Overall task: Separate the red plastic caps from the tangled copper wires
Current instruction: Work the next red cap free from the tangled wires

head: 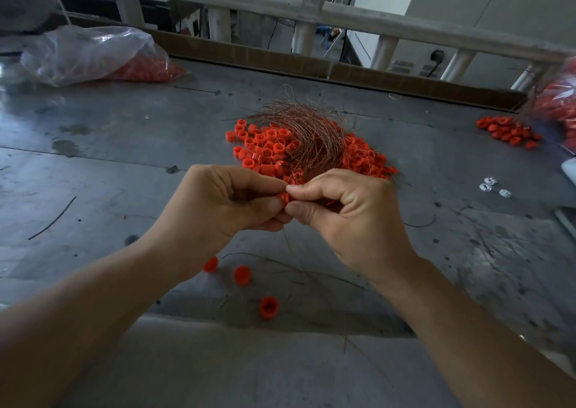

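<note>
**Grey metal desk [93, 164], one red cap [283, 197] pinched above it by both hands**

Nearest the person, three loose caps [242, 275] lie apart from one another on the desk, one of them with its open end showing. Above them the left hand [218, 202] and the right hand [352, 214] meet knuckle to knuckle. The fingers [308, 189] of each are curled in, with thumb and forefinger tips clamped on the same red cap, which is held clear of the desk. A thin strand of wire [288, 242] hangs down from the grip.

Just beyond the hands sits the main pile of caps [268, 149]. The tangled copper wires [305, 127] lie on top of it and thread through it, and the near end of the tangle reaches down to the hands.

To the left a single dark wire offcut [53, 219] lies alone. To the right are a few small white pieces [492, 186]. Farther right, well apart from the main pile, is a smaller heap of caps [508, 132].

At the far left a clear plastic bag [90, 52] holds more red caps. A second bag [561, 99] at the right edge is blurred. A cardboard strip [249, 55] lines the far edge of the desk, with a pale railing [280, 5] behind it.
</note>
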The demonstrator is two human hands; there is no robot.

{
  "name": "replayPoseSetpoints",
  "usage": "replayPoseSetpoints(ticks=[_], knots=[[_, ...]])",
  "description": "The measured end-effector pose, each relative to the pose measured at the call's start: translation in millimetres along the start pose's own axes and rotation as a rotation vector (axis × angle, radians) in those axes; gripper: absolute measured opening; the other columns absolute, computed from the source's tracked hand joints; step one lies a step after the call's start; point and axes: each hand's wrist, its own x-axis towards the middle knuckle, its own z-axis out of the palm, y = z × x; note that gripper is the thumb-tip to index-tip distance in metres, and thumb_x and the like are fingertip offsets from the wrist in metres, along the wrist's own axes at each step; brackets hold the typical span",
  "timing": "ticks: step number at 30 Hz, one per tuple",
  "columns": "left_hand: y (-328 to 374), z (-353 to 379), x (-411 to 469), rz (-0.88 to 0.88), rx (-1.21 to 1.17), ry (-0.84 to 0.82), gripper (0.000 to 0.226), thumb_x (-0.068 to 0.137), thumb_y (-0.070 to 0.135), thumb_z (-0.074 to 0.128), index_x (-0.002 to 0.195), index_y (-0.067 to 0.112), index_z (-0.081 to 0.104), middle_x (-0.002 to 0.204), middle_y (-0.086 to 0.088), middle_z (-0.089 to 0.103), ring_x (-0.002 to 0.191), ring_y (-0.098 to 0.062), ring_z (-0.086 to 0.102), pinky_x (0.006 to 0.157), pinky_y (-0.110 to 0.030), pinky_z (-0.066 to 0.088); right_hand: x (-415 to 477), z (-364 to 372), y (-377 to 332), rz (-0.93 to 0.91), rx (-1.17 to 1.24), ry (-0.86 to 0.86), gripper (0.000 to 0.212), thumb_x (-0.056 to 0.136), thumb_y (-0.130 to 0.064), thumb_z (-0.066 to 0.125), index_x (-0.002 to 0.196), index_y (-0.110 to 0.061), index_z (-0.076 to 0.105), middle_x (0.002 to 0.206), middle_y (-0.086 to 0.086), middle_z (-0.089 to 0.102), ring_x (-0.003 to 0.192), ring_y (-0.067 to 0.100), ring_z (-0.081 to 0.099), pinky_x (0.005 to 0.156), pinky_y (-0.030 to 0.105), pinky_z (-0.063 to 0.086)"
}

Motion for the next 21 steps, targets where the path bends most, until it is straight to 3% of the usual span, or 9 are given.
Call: replayPoseSetpoints(ticks=[5,15,21], knots=[[1,-1,-1,-0.049,-0.084,0.006,0.018,0.055,0.01,0.063,0.065,0.019,0.075,0.067,-0.007,0.072,0.062,-0.018,0.07,0.056,-0.018,0.054,-1,2,-1,-0.072,-0.042,0.025,0.017,0.068,-0.007,0.072,0.083,0.0,0.072,0.077,0.008,0.069,0.076,0.011,0.062,0.068,0.016,0.052],[3,-4,-3,-0.08,-0.128,-0.104,0.025,0.056,0.017,0.066,0.078,0.023,0.076,0.075,-0.008,0.073,0.07,-0.018,0.071,0.06,-0.019,0.054,3,-6,2,-0.146,-0.003,-0.03,0.017,0.069,-0.009,0.073,0.082,0.001,0.071,0.077,0.009,0.068,0.072,0.012,0.063,0.068,0.022,0.052],[4,-4,-4,-0.115,-0.093,-0.148,0.03,0.057,0.012,0.065,0.086,0.016,0.071,0.077,-0.011,0.072,0.069,-0.02,0.071,0.059,-0.02,0.055,4,-10,2,-0.135,0.043,-0.098,0.019,0.065,-0.012,0.074,0.08,0.0,0.071,0.074,0.005,0.066,0.071,0.011,0.062,0.066,0.021,0.051]])
